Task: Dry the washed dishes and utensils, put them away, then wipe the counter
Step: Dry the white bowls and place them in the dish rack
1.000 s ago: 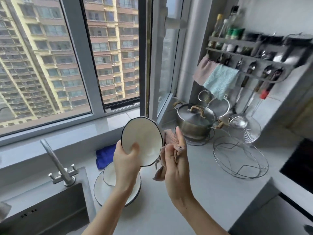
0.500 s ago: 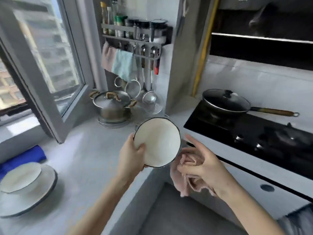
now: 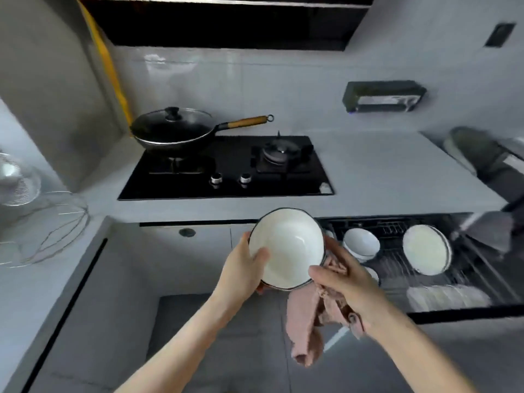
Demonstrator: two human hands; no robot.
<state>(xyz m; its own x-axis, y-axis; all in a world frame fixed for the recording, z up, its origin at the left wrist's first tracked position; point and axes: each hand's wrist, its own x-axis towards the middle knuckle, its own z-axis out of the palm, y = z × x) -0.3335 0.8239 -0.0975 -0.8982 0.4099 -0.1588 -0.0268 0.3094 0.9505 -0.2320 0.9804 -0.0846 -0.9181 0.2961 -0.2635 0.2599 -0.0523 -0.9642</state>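
Note:
A white bowl (image 3: 289,245) with a dark rim is held up in front of me, its inside facing the camera. My left hand (image 3: 243,268) grips its left edge, thumb inside the rim. My right hand (image 3: 343,282) holds a pink cloth (image 3: 306,321) against the bowl's right underside; the cloth hangs down below. To the right, an open pull-out dish rack drawer (image 3: 482,279) under the counter holds a white bowl (image 3: 361,243), a white plate (image 3: 425,249) standing on edge and a row of plates (image 3: 448,297).
A black gas hob (image 3: 226,171) sits on the grey counter (image 3: 382,177) with a lidded wok (image 3: 173,130) on its left burner. A wire stand (image 3: 42,231) and a strainer (image 3: 17,180) are at the left. Grey floor lies below.
My view has swung right from the window and sink to the hob and the open drawer. The bowl stays in my left hand, and my right hand has brought the cloth up against it.

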